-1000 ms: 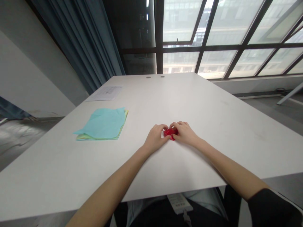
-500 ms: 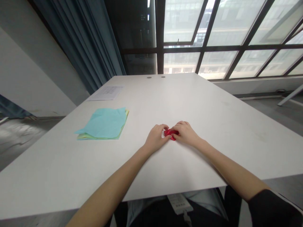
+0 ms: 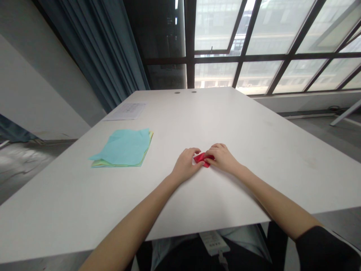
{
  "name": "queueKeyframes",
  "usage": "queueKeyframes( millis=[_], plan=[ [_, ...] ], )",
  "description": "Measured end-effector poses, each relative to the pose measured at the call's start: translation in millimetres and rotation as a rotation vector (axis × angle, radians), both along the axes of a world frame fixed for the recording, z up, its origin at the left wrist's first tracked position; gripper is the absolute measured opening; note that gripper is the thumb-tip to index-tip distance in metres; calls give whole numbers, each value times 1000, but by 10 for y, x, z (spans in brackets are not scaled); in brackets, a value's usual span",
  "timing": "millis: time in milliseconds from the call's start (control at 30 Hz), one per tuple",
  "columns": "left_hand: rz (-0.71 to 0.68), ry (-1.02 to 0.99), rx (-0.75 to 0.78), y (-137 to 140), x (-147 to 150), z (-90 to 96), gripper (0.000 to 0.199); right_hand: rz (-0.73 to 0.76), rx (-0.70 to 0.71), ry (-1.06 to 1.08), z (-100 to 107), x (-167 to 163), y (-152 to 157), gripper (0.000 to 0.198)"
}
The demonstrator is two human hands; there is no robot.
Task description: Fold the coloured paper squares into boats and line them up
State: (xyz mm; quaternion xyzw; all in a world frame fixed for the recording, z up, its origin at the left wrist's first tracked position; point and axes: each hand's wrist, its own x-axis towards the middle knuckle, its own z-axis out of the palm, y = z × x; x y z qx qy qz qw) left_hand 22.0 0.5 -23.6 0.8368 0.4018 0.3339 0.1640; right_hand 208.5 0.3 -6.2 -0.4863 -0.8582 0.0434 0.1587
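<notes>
"What did the grip look like from your end?"

"Through the head camera I saw the right hand (image 3: 221, 157) pinching the right end of a small red piece (image 3: 199, 157), fingers on its far side and thumb on its near side. The left hand (image 3: 186, 162) was curled round the other end, its thumb touching the red. I couldn't tell whether those fingers were closed on it; the gap was too small to read."

"And where was the piece?"

"Between the two hands, near the middle of the white table (image 3: 254, 131), on the near half. It looked folded, but I couldn't make out the material."

"Anything about it?"

"To the left, well apart from the hands, lay a light blue sheet (image 3: 124, 146) on top of a yellow-green sheet (image 3: 151, 135) that showed along the edges. Farther left and back I had a printed page (image 3: 126, 111) near the table's left edge."

"Beyond that?"

"Two round fittings (image 3: 177, 92) sat by the far edge. Behind them stood dark-framed windows (image 3: 216, 26), with a blue curtain (image 3: 113, 49) on the left. Nearest me, a card (image 3: 213, 242) hung just below the near edge."
</notes>
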Motion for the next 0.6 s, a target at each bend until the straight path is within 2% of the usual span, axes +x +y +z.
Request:
queueKeyframes(
  millis=[133, 300, 433, 600],
  plan=[
    [54, 22, 27, 17, -35, 19, 59, -34, -2, 14, 20, 48, 19, 13],
    [207, 380, -33, 39, -106, -1, 84, -142, -19, 7, 42, 244, 178, 16],
    [235, 607, -110, 44, -108, -60, 86, -228, -30, -60, 78, 541, 533, 20],
    [242, 679, -104, 60, -75, -76, 84, -363, -95, -180, 203, 1030, 1142, 22]
  ],
)
